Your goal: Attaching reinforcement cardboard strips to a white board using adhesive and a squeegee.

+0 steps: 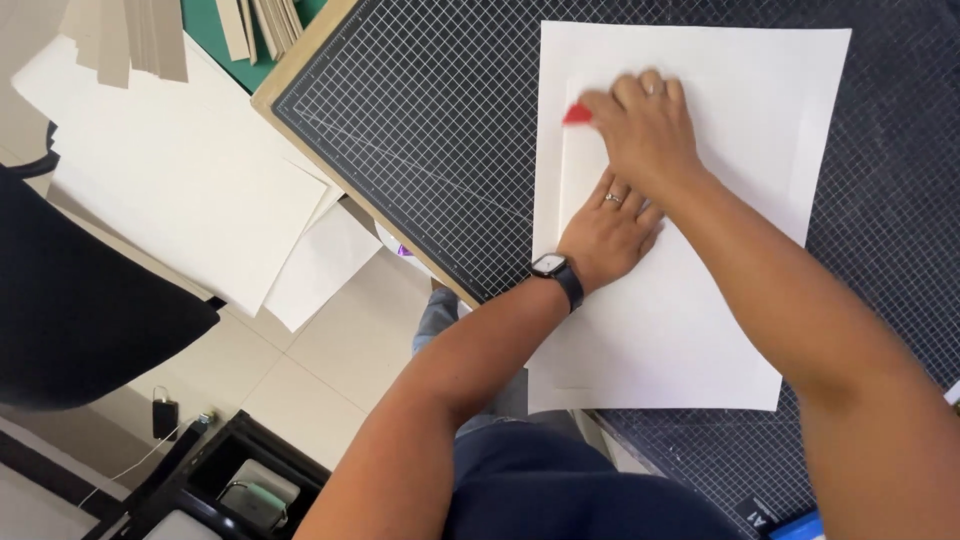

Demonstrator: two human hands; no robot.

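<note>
A large white sheet (690, 300) lies on the black gridded cutting mat (420, 130), right of centre in the frame. The right hand (645, 125), fingers pressed together, pushes a small red tool (577, 115) against the paper near its upper left. The left hand (607, 235) lies flat just below, fingers together, pinning the sheet. If that hand eases off, the paper could skid or crease under the tool. Loose white sheets (190, 190) at upper left overhang the table edge and might slip.
</note>
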